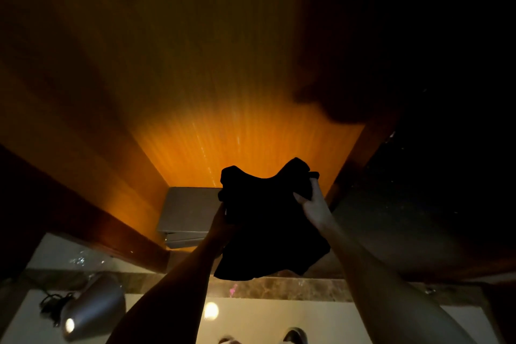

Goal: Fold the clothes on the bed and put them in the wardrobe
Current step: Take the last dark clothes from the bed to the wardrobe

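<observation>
A black garment [268,220], loosely folded, hangs in the air in front of the open wardrobe [223,92], whose orange wooden back panel is lit from below. My left hand [222,222] grips its left edge, mostly hidden under the cloth. My right hand [312,202] pinches its upper right corner. Both arms reach forward into the wardrobe opening, above a grey box [190,212] on the wardrobe floor.
Dark wooden wardrobe sides stand to the left [69,190] and right [363,162]. A grey hair dryer [92,307] with a black cord lies on the light floor at lower left. A marble strip [279,288] runs along the wardrobe base. The right part is very dark.
</observation>
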Demonstrator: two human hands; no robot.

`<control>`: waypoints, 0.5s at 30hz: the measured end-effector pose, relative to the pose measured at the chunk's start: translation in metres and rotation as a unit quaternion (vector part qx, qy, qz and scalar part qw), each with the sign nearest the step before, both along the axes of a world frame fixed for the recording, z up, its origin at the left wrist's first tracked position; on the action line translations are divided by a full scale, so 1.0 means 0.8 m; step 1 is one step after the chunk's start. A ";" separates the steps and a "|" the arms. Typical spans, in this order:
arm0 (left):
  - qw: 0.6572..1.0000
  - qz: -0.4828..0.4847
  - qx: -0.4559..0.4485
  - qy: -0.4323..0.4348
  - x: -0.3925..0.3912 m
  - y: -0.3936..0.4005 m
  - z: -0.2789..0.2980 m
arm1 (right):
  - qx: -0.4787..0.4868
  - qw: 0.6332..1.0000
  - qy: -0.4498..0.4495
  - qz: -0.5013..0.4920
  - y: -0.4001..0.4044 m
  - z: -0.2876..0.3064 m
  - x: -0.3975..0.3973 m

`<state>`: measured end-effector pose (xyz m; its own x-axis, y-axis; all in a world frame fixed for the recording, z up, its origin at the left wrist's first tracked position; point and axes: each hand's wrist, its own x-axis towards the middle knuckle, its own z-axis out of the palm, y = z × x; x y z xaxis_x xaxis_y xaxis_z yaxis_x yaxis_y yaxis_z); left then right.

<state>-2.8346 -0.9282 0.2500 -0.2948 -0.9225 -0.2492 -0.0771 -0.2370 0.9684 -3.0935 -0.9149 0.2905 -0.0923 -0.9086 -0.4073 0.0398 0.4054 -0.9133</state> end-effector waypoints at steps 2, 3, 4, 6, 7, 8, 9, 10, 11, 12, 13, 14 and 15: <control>1.000 0.009 0.003 -0.008 -0.007 -0.011 -0.015 | 0.000 1.000 -0.009 0.003 -0.012 -0.013 0.001; 1.000 0.015 0.005 -0.014 -0.010 -0.017 -0.023 | -0.002 1.000 -0.008 0.007 -0.019 -0.025 0.001; 1.000 0.019 0.011 -0.018 -0.011 -0.023 -0.034 | 0.001 1.000 -0.004 0.012 -0.025 -0.038 0.002; 0.999 0.022 0.026 -0.022 -0.012 -0.036 -0.059 | 0.002 1.000 0.015 0.005 -0.037 -0.071 0.006; 0.999 0.024 0.032 -0.029 -0.012 -0.043 -0.074 | -0.001 1.000 0.017 -0.002 -0.042 -0.087 0.007; 0.998 0.028 0.035 -0.042 -0.012 -0.049 -0.091 | 0.001 1.000 0.018 -0.006 -0.047 -0.105 0.008; 0.997 0.032 0.035 -0.062 -0.013 -0.056 -0.109 | 0.002 1.000 0.023 -0.009 -0.053 -0.122 0.008; 0.995 0.037 0.036 -0.082 -0.014 -0.063 -0.129 | 0.000 0.999 0.030 -0.009 -0.059 -0.136 0.010; 0.993 0.043 0.038 -0.100 -0.014 -0.070 -0.150 | -0.006 0.999 0.037 -0.011 -0.066 -0.152 0.011; 0.991 0.049 0.041 -0.115 -0.015 -0.077 -0.173 | -0.012 0.999 0.044 -0.019 -0.072 -0.169 0.012; 0.990 0.054 0.039 -0.128 -0.015 -0.083 -0.196 | -0.015 0.998 0.057 -0.030 -0.079 -0.184 0.015; 0.988 0.058 0.034 -0.139 -0.015 -0.089 -0.219 | -0.011 0.996 0.079 -0.045 -0.086 -0.201 0.015; 0.986 0.062 0.029 -0.151 -0.016 -0.095 -0.242 | -0.014 0.993 0.101 -0.063 -0.093 -0.221 0.014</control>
